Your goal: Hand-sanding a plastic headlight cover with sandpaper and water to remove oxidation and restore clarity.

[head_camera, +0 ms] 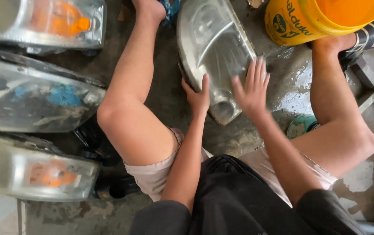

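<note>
The headlight between the person's knees is a long car lamp with a clear, slightly cloudy plastic lens, and under the lens a silver reflector shows, with a curved bright line across it and a small round lamp cup at the near end. It lies on the wet concrete floor in the middle of the scene, with the lens turned up. Its long axis runs from far to near and leans a little to the right, and the narrower tip with the round cup points near, toward the person. The left hand holds the near left edge of the headlight, the fingers curled around the rim and the thumb lying on the lens. The right hand lies flat on the lens at the right side, the fingers open and spread, gripping nothing. Just beyond the headlight, at the far right, stands a yellow bucket, next to the person's right foot in a black sandal. Near the right knee a small green round thing lies on the floor. At the left, well apart, three other headlights lie in a row, two of them with orange parts.
</note>
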